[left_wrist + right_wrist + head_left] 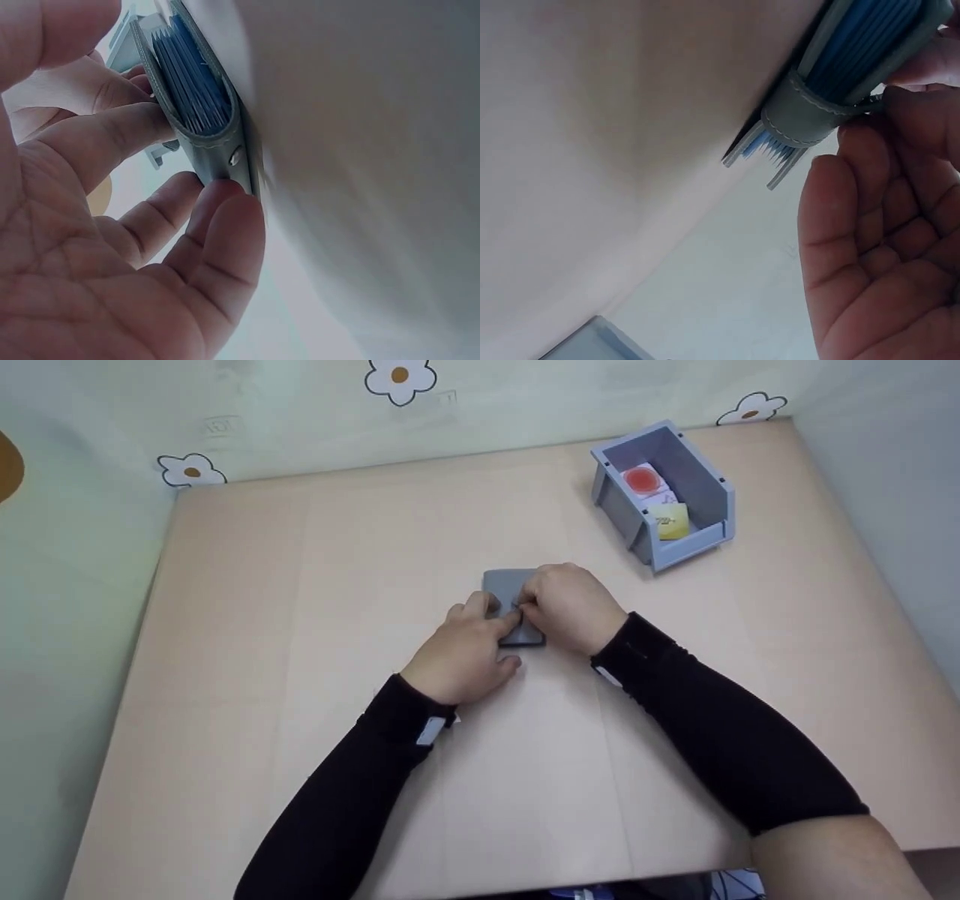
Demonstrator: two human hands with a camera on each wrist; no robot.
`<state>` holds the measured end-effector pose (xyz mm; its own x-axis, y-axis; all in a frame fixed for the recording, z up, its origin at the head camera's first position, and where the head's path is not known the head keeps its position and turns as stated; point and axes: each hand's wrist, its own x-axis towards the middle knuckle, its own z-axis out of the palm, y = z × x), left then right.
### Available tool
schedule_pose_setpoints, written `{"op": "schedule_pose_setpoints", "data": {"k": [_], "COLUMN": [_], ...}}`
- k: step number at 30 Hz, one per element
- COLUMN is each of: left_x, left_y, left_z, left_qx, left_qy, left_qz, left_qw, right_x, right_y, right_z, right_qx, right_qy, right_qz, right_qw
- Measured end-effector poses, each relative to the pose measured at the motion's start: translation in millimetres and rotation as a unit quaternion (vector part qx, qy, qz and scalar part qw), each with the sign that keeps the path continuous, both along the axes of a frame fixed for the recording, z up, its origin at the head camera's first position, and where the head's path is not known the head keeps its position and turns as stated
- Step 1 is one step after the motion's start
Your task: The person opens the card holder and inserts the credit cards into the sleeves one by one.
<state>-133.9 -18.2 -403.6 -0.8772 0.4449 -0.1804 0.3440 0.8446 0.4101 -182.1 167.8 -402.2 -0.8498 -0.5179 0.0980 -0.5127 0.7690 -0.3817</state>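
A grey card holder [504,582] lies on the table between both hands. Blue sleeves [189,79] are stacked inside its covers in the left wrist view, with a metal stud on its spine. My left hand [466,649] rests against its left side, the index finger laid across the top cover and the thumb apart from it. From the right, my right hand [574,604] pinches the end of the stitched closing strap [799,112] between thumb and index finger. The strap runs round the open edge of the holder. The fingers partly cover the top of the holder.
A grey plastic bin [686,551] stands at the back right, holding a white card with a red circle [643,480] and a yellow card [672,521]. Behind the table [360,555] is a wall with flower drawings. Cables show below the front edge.
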Motion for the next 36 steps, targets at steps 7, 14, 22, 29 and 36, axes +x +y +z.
{"op": "schedule_pose_setpoints", "data": {"k": [7,14,22,29,36], "left_x": [-0.5,-2.5,-3.1,-2.5,-2.8], "left_y": [-0.1,-3.9,-3.9,-3.5,-4.1], "left_z": [0.6,1.1,0.5,1.9,0.4], "left_qx": [-0.002,0.01,0.016,0.014,0.019], "left_qy": [-0.003,0.028,0.033,0.031,0.041], "left_qz": [-0.002,-0.014,-0.016,-0.014,-0.02], "left_qw": [1.0,0.9995,0.9992,0.9993,0.9988], "right_x": [-1.5,-1.7,0.0,0.5,0.6], "right_y": [1.5,2.0,1.4,0.2,-1.0], "right_z": [-0.4,-0.7,0.1,0.5,-1.1], "right_qx": [0.011,0.015,0.012,0.016,0.012], "right_qy": [0.004,0.014,0.01,0.017,0.024], "right_qz": [0.018,0.04,0.036,0.033,0.034], "right_qw": [1.0,0.999,0.999,0.999,0.999]}}
